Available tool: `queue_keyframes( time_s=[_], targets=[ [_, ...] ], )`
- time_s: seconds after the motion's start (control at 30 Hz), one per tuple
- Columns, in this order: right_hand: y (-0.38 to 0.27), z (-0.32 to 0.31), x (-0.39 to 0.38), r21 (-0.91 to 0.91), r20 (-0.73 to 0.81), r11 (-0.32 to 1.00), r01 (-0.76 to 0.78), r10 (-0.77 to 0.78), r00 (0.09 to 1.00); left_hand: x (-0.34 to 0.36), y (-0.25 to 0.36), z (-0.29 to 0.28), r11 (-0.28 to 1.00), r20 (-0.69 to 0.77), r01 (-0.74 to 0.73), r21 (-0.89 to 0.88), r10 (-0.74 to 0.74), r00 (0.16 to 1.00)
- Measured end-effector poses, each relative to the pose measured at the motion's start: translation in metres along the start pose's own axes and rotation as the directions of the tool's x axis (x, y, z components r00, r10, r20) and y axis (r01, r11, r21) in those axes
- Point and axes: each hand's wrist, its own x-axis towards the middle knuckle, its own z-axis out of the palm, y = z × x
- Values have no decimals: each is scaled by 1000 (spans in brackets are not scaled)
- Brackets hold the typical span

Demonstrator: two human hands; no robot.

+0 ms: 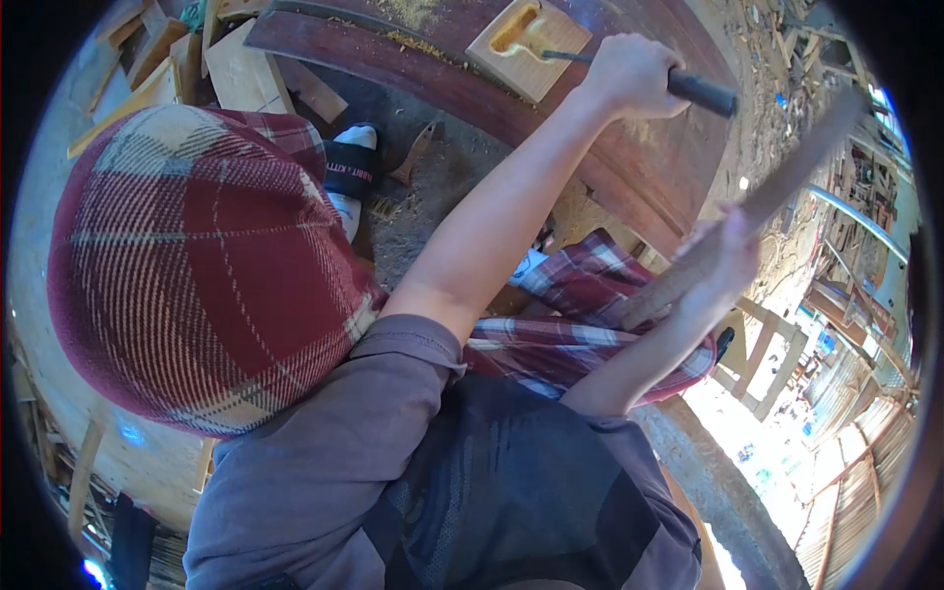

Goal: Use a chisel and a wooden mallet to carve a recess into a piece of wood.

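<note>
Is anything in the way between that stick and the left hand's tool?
Nothing visible: in this view, a gap shows between the stick in the right hand and the tool in the left hand. The tool's tip appears to meet the block.

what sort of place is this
Likely a woodworking shop: a pale, partly hollowed wooden block, a thin black-handled metal tool, and angular light-brown wood offcuts.

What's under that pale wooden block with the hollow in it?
The block lies on a dark red wooden surface, which shows around its edges. Whatever is directly beneath the block is covered, so that can't be seen.
</note>
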Motion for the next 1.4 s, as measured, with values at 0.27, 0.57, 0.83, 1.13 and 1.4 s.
queue_keyframes(
  time_s=[0.27, 0.57, 0.83, 1.13, 1.4],
  targets=[
    [37, 16, 1, 99, -34, 995, 16, -13, 999, -3, 0, 10, 991, 174, -59, 119, 38, 984],
    [68, 15, 11, 135, -29, 981, -136, 141, 990, -8, -2, 22, 974, 345, -115, 197, 42, 938],
    [73, 11, 17, -44, -36, 999, 1, -2, 999, -3, -1, 26, 970, 324, -87, 226, 9, 946],
    [42, -16, 9, 12, 42, 999, -31, 31, 999, 13, 11, -17, 971, 81, 68, -230, -51, 995],
    [40, -8, 3, 25, 97, 999, -40, 37, 995, 10, 2, -23, 934, -101, 56, -352, -98, 990]
  ],
)
